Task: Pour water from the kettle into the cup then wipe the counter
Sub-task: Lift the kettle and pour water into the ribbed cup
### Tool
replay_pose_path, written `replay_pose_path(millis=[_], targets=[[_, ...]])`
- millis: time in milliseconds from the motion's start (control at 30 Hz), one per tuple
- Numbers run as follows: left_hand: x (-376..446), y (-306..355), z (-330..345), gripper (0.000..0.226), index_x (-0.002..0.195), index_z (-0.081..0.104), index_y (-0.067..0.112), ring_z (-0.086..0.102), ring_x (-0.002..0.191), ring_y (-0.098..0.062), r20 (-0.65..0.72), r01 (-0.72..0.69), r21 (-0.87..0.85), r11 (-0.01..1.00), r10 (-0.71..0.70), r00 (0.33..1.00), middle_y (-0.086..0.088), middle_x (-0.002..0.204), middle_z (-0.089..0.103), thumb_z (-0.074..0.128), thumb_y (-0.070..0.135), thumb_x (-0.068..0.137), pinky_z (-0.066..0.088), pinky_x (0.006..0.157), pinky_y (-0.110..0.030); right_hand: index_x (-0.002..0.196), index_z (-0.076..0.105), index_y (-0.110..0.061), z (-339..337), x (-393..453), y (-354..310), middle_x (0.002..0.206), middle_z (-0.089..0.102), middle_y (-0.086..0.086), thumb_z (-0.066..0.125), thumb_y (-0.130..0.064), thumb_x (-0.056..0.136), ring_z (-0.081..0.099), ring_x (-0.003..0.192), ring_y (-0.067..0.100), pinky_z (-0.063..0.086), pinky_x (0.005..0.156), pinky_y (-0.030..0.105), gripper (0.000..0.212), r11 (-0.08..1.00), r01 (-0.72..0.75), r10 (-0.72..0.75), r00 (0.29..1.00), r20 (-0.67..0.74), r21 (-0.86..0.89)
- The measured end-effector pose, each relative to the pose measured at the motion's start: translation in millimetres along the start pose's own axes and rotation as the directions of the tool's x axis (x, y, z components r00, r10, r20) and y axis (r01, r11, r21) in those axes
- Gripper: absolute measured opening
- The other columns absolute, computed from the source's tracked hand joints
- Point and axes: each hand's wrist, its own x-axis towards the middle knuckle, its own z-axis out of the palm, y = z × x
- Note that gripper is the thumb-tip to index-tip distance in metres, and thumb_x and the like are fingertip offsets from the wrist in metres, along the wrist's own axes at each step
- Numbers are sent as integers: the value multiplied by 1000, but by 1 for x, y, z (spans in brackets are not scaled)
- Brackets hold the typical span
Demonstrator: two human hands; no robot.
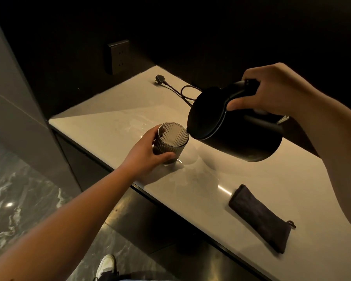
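A ribbed glass cup [171, 139] stands on the pale counter [114, 126] near its front edge. My left hand [145, 154] wraps around the cup's left side. My right hand [272, 92] grips the handle of a black kettle [231, 126], which is held above the counter and tilted left, its spout right at the cup's rim. A folded dark cloth [260, 218] lies flat on the counter at the front right. Wet patches shine on the counter around and behind the cup.
A black plug [159, 79] and its coiled cord [187, 94] lie at the back of the counter. A wall socket [118, 56] sits on the dark back wall. Below the counter edge are a marble floor and my shoe [106, 265].
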Motion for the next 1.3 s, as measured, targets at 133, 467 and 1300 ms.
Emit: replay_pose_path(millis=[133, 467, 1300], targets=[[0, 0, 0, 82, 143, 31, 28, 45, 128, -18, 1, -3, 4, 1000, 3, 1000, 3, 143, 45, 78, 31, 75, 40, 94, -23, 89, 62, -13, -4, 5, -5, 75, 60, 5, 50, -75, 53, 56, 64, 19, 42, 52, 25, 73, 999, 25, -23, 999, 38, -34], [1, -2, 1, 84, 143, 31, 27, 45, 127, -16, -1, -30, 1, 1000, 30, 1000, 4, 143, 46, 79, 32, 75, 40, 95, -23, 81, 58, -20, -5, 17, -17, 67, 54, -4, 50, -78, 56, 52, 59, 13, 36, 49, 24, 63, 992, 91, -82, 992, 92, -92], [3, -7, 2, 88, 143, 32, 28, 45, 127, -15, 4, -50, -19, 999, 50, 999, 3, 142, 46, 81, 37, 71, 42, 100, -29, 76, 55, -23, -14, 36, -37, 64, 51, -6, 54, -74, 60, 50, 57, 10, 32, 49, 23, 53, 962, 191, -157, 971, 179, -196]])
